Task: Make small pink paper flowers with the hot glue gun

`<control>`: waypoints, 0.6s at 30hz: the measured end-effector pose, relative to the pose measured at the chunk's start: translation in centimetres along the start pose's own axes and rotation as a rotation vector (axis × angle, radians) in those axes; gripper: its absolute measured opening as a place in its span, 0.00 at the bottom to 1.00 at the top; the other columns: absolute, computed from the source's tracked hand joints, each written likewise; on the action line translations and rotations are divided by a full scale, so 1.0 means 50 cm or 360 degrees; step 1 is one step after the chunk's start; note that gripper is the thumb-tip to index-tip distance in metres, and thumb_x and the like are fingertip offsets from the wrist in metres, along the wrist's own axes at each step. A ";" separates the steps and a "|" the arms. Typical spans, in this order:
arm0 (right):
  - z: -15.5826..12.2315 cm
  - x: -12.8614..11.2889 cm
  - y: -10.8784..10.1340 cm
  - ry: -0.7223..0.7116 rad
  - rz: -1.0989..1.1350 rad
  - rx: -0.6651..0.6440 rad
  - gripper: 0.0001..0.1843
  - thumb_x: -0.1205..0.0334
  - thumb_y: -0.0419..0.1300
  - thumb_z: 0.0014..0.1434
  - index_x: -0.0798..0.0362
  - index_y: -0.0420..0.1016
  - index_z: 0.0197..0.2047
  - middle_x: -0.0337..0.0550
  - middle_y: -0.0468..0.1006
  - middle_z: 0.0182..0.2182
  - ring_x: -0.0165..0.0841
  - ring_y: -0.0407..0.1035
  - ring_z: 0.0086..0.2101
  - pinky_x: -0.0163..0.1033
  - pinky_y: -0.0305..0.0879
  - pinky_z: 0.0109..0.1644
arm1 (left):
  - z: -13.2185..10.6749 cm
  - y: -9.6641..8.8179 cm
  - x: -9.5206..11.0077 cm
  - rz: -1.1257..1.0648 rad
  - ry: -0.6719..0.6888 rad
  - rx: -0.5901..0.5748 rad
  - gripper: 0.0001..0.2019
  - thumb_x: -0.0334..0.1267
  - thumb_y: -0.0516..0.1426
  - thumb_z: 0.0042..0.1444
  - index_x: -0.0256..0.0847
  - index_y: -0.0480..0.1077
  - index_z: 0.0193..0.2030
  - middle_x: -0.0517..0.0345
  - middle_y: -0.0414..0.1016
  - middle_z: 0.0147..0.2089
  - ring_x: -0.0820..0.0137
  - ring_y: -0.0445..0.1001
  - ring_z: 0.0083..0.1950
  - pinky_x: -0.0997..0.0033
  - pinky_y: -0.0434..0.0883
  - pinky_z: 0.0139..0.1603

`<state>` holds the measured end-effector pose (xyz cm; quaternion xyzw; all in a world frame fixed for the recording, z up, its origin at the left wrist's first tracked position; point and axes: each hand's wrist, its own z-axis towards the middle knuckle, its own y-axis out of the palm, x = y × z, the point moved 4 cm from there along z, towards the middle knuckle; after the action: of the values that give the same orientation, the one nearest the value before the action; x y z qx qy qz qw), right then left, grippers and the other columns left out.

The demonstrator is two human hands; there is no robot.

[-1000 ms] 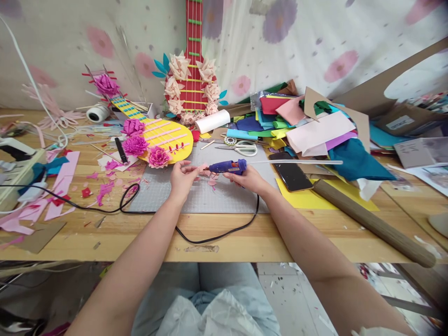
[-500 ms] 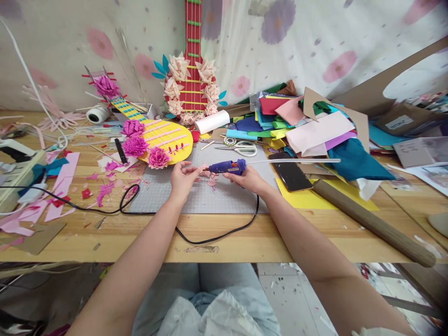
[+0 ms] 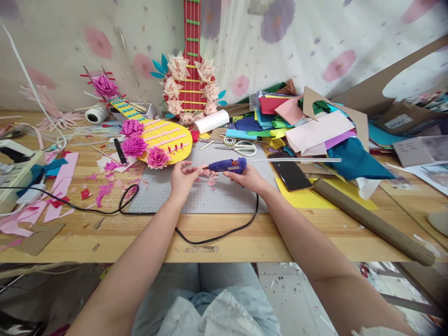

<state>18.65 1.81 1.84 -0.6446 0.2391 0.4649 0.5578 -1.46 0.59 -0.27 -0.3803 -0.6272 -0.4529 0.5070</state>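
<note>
My right hand (image 3: 245,177) is wrapped round a blue hot glue gun (image 3: 226,165), which lies level with its nozzle pointing left. A long clear glue stick (image 3: 297,160) sticks out of its back end. My left hand (image 3: 185,178) pinches something small at the nozzle tip; a bit of pink paper seems to show there, mostly hidden by the fingers. Pink paper pieces (image 3: 211,182) lie below the gun on the grey cutting mat (image 3: 210,203). Just beyond my left hand rests a yellow paper guitar (image 3: 175,135) with pink paper flowers (image 3: 158,157).
A black cord (image 3: 213,240) loops across the table's front. Scissors (image 3: 245,148) lie behind the gun. A phone (image 3: 290,172) and a brown cardboard tube (image 3: 371,221) are at right, before piled coloured paper (image 3: 322,133). A red guitar (image 3: 192,88) stands at the back. Pink scraps (image 3: 105,192) litter the left.
Both hands and the glue gun stay almost in place. The pink bit at the nozzle shows less than before, and the view has shifted very slightly.
</note>
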 end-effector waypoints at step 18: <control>-0.002 -0.002 -0.003 0.0014 -0.0049 -0.0020 0.19 0.44 0.61 0.51 0.54 0.72 0.28 0.36 0.67 0.18 0.25 0.58 0.20 0.32 0.56 0.23 | -0.004 0.002 0.006 -0.0029 -0.0023 -0.0006 0.20 0.33 0.65 0.35 0.39 0.62 0.35 0.62 0.73 0.27 0.71 0.75 0.28 0.72 0.72 0.27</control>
<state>18.75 1.75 1.98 -0.6539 0.2287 0.4548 0.5597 -1.39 0.45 0.04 -0.3789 -0.6333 -0.4559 0.4976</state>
